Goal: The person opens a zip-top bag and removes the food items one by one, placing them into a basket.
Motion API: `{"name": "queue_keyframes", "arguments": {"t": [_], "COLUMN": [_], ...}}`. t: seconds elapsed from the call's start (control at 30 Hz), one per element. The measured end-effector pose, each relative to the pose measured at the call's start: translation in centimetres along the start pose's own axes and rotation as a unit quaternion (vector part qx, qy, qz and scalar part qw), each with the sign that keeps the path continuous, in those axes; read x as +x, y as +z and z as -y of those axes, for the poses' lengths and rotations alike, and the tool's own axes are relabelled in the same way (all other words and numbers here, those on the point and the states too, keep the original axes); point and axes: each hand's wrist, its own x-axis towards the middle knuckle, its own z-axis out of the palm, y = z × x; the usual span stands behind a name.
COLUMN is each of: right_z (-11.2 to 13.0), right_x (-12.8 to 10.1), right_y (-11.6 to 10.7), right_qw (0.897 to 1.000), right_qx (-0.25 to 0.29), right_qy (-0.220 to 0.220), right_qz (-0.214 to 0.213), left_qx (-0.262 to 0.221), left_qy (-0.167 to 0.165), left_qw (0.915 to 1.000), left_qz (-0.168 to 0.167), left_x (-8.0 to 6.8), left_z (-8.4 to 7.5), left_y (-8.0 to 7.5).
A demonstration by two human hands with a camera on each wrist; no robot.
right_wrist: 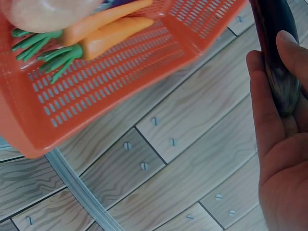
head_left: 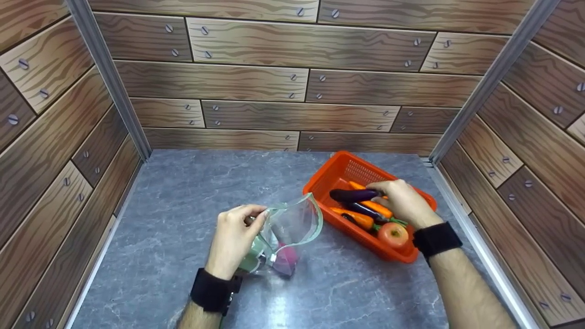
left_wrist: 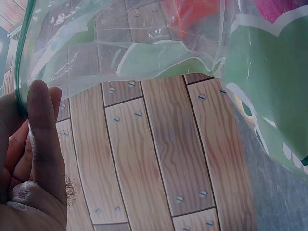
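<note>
Head view: the left hand [head_left: 235, 240] pinches the rim of a clear zip bag [head_left: 288, 233] with something pink inside, on the grey table [head_left: 183, 205]. The right hand [head_left: 402, 201] grips a purple eggplant [head_left: 354, 195] over the orange basket [head_left: 329, 176] of carrots [head_left: 361, 219] and a tomato [head_left: 393, 234].

Left wrist view: fingers [left_wrist: 41, 125] curl on the bag's green edge.

Right wrist view: fingers [right_wrist: 272, 125] close around the eggplant [right_wrist: 276, 53]; wood-pattern walls behind.

No readable text, label or number anywhere.
</note>
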Motion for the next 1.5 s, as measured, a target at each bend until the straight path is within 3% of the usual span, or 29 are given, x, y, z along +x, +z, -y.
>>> {"name": "queue_keyframes", "arguments": {"t": [0.27, 0.63, 0.87, 1.2, 1.5], "right_z": [-1.2, -1.7, -1.8, -1.9, 0.0], "right_x": [0.4, 0.4, 0.3, 0.0, 0.2], "right_y": [1.6, 2.9, 3.3, 3.7, 2.8], "right_qw": [0.999, 0.997, 0.996, 0.997, 0.998], "right_qx": [-0.007, -0.036, -0.03, -0.048, -0.022], "right_qy": [0.016, -0.026, -0.004, 0.0, 0.022], "right_qz": [0.037, 0.06, 0.086, 0.063, 0.048], "left_qx": [-0.001, -0.005, -0.002, -0.003, -0.004], "left_qy": [-0.001, 0.008, 0.001, 0.001, -0.004], "left_qw": [1.0, 0.9999, 1.0, 1.0, 1.0], "left_qz": [0.003, -0.01, -0.004, -0.003, 0.0], "left_x": [0.0, 0.0, 0.0, 0.1, 0.0], "left_z": [0.1, 0.3, 0.2, 0.2, 0.1], "left_y": [0.0, 0.2, 0.1, 0.1, 0.0]}}
